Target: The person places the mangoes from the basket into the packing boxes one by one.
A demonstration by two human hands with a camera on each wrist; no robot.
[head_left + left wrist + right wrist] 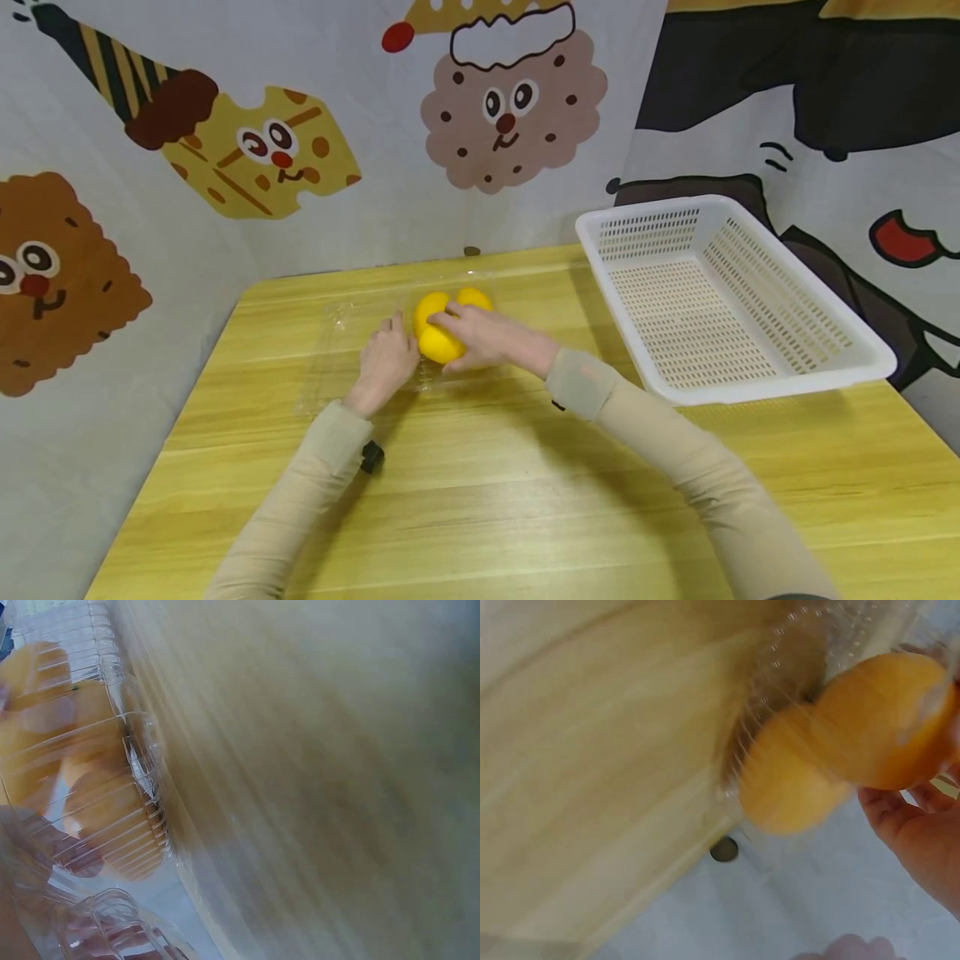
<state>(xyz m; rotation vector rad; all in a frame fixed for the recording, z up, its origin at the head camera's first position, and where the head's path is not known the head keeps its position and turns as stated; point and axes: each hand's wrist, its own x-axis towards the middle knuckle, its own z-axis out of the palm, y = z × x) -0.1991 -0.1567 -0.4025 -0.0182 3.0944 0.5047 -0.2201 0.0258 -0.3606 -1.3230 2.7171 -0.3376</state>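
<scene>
Beige sleeves (pixel 288 500) covered both forearms at the near edge of the head view, with a small black device (pixel 372 457) at the left wrist. Beneath them lay a wood-grain surface (pixel 480 500). The left hand (pixel 386 358) was located at the middle of a clear plastic container (pixel 341 354), which lay open; whether its fingers gripped the plastic could not be determined. The right hand (pixel 483 333) was found with fingers and thumb curled round one of at least three yellow fruits (pixel 441 345), grouped in the container's right part and visible through its ridged wall in the wrist views. To the right, apart from the fruits, stood a white perforated basket (pixel 772 388). Behind everything hung a pale cloth (pixel 390 221) printed with cartoon faces.
</scene>
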